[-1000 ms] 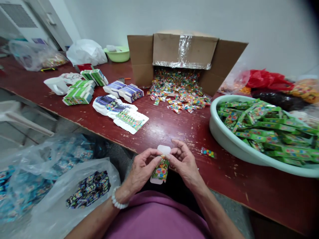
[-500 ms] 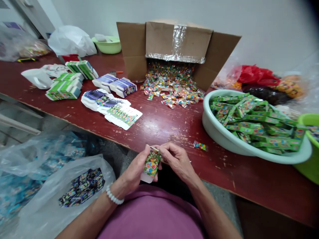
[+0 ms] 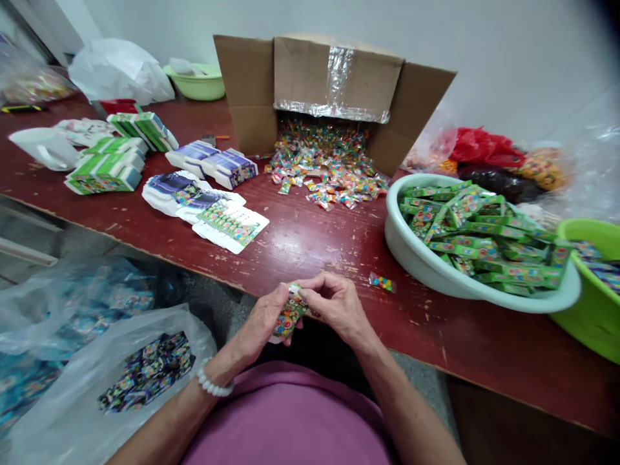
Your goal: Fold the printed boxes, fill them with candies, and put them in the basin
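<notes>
A small printed green candy box (image 3: 290, 315) is held over my lap at the table's front edge. My left hand (image 3: 261, 321) wraps round its left side, thumb near the top. The fingers of my right hand (image 3: 335, 305) are closed at the box's top end, on its white flap. What lies inside the box is hidden. A clear packet of coloured candies (image 3: 382, 282) lies on the table, right of my right hand. Left of centre, flat printed cartons (image 3: 230, 223) are spread in an overlapping row.
A cardboard box (image 3: 334, 74) spills wrapped candies (image 3: 334, 171) onto the table (image 3: 310, 248). At right stand a pale blue basin (image 3: 431, 274) of filled green boxes and a lime basin (image 3: 566, 323). Folded stacks (image 3: 109, 165) lie left. Below, a plastic bag (image 3: 72, 394) holds dark packets.
The box has tilted in my hands, and my right fingers have moved onto its top flap. The view has turned slightly, so the surroundings sit farther left.
</notes>
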`<state>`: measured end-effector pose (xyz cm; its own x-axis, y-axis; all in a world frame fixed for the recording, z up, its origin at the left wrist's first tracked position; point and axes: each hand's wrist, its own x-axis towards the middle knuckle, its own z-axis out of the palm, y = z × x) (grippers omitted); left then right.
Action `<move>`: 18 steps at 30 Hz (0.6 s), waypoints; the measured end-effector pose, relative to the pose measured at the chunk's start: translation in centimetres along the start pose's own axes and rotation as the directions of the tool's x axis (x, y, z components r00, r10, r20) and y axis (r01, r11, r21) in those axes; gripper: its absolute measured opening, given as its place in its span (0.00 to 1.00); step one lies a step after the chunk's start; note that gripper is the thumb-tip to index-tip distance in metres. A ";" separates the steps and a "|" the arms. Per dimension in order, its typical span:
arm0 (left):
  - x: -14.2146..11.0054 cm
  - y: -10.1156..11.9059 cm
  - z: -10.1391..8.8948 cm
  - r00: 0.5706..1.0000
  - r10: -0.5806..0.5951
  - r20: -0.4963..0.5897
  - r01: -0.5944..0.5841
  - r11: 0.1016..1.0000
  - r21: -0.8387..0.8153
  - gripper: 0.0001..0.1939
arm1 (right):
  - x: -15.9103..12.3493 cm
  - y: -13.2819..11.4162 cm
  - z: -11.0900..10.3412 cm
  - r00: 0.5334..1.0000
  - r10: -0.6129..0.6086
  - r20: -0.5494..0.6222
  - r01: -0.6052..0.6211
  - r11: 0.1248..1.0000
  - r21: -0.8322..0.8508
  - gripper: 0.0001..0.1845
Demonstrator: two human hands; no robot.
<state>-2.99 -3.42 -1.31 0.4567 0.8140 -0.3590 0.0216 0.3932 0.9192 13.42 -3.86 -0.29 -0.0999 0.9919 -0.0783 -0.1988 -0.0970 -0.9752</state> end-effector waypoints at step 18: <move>0.4 -0.2 -2.0 1.000 -0.002 0.006 0.002 1.000 0.025 0.37 | 0.5 0.7 0.7 0.992 -0.107 0.066 0.117 0.979 -0.165 0.08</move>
<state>-4.61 -2.37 -1.98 0.4622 0.8106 -0.3595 0.0443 0.3838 0.9224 12.54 -3.52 -0.90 -0.1421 0.9890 0.0407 -0.0459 0.0345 -0.9983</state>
